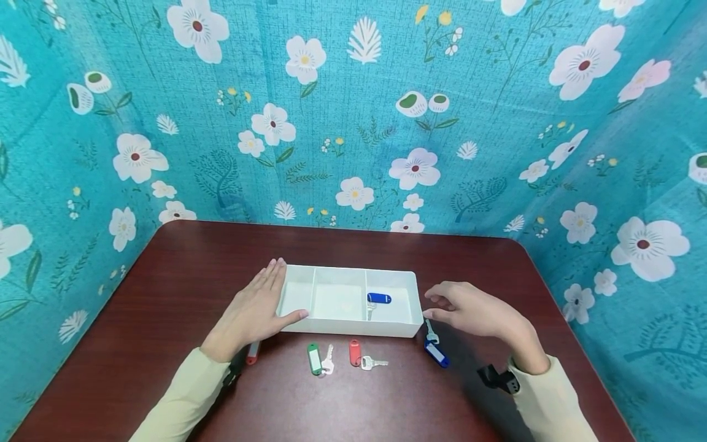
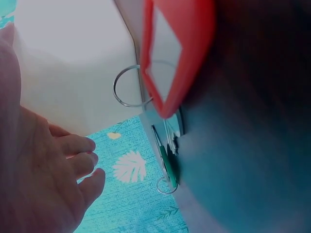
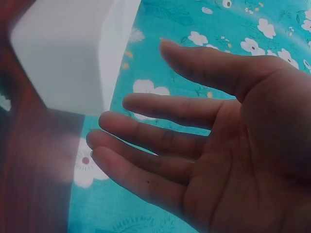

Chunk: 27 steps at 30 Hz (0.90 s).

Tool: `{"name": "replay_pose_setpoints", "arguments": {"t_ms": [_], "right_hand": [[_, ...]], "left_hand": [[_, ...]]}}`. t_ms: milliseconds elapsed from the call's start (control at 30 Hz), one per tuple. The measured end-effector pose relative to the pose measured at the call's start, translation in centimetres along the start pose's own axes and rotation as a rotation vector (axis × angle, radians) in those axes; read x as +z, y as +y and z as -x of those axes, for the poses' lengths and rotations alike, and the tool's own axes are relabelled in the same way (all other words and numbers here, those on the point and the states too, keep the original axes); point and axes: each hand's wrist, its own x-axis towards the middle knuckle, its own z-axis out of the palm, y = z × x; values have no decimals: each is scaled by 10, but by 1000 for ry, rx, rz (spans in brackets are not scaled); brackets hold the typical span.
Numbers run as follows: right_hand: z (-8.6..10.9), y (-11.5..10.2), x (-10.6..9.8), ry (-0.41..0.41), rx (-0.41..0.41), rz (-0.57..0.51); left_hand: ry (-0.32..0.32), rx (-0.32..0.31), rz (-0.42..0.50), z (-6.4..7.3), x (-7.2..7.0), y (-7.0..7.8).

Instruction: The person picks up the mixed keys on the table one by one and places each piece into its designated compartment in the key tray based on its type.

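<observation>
A white tray (image 1: 337, 326) with three compartments lies on the table; its right compartment holds a blue key tag (image 1: 379, 298) with a key. Straight fingers of my left hand (image 1: 259, 310) rest along the tray's left end, its thumb over the front edge. Beside the right end is my right hand (image 1: 475, 310), fingers loosely bent, palm bare in the right wrist view. Just below it lies another blue key tag (image 1: 436, 354) with its key (image 1: 432, 334). A red key tag (image 1: 253, 352) near my left wrist is partly hidden by the hand.
In front of the tray lie a green key tag (image 1: 314, 359) with its key (image 1: 328, 361) and a red key tag (image 1: 355, 353) with its key (image 1: 374, 363). Flowered teal cloth (image 1: 331, 123) hangs around the dark brown table (image 1: 331, 405).
</observation>
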Motion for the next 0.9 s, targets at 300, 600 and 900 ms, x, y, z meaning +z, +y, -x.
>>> {"name": "replay_pose_setpoints", "arguments": {"t_ms": [300, 600, 900], "right_hand": [[14, 8, 9, 0, 22, -29], [22, 21, 25, 0, 44, -62], [29, 25, 40, 7, 76, -77]], "left_hand": [[8, 6, -39, 0, -1, 1], [-3, -1, -41, -1, 1, 2], [5, 6, -34, 0, 0, 2]]}}
